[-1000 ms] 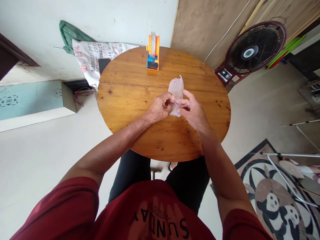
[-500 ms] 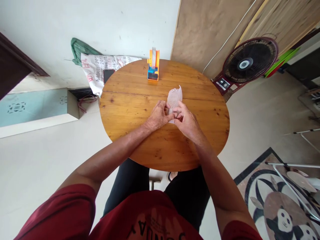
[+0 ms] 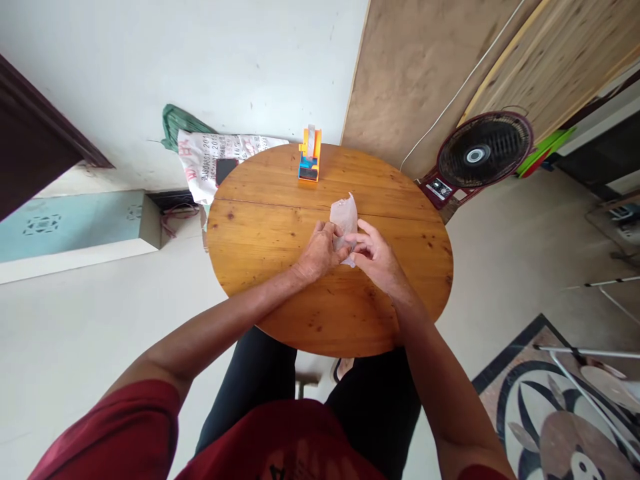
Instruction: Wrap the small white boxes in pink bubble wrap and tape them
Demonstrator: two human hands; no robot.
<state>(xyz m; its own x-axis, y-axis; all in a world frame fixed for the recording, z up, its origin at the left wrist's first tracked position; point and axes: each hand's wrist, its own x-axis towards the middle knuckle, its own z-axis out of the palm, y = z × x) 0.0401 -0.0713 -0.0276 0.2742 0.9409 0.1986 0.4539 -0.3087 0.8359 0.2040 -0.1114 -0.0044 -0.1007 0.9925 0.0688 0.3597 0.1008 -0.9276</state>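
- A thin, whitish, translucent piece of film (image 3: 344,212) is at the centre of the frame, over the middle of the desk; its ragged upper end stands clear of the hands, and its lower end shows as a small corner between them; whether it lies flat or is lifted, I cannot tell
- The left hand (image 3: 317,255), just left of the frame's centre, holds the lower left part of the film, with bent fingers and the thumb stretched toward the right
- The right hand (image 3: 376,260), just right of the centre, has its fingers curled and a little spread, with the fingertips and thumb at the film's lower right edge; whether they pinch it, I cannot tell
- The fingertips of the two hands are close together, and both forearms slant in from the lower corners, below short dark red sleeves (image 3: 120,427)
- The round, brown, varnished wooden desk (image 3: 260,247) fills the middle of the frame
- An orange and blue plastic tape dispenser with a roll of clear tape (image 3: 309,160) stands near the desk's far edge, upper centre of the frame, well apart from the hands
- A white plastic sack with red and black print (image 3: 200,160) is at the upper left, beside the desk's edge
- A dark red fan with a round black grille (image 3: 477,155) is at the upper right
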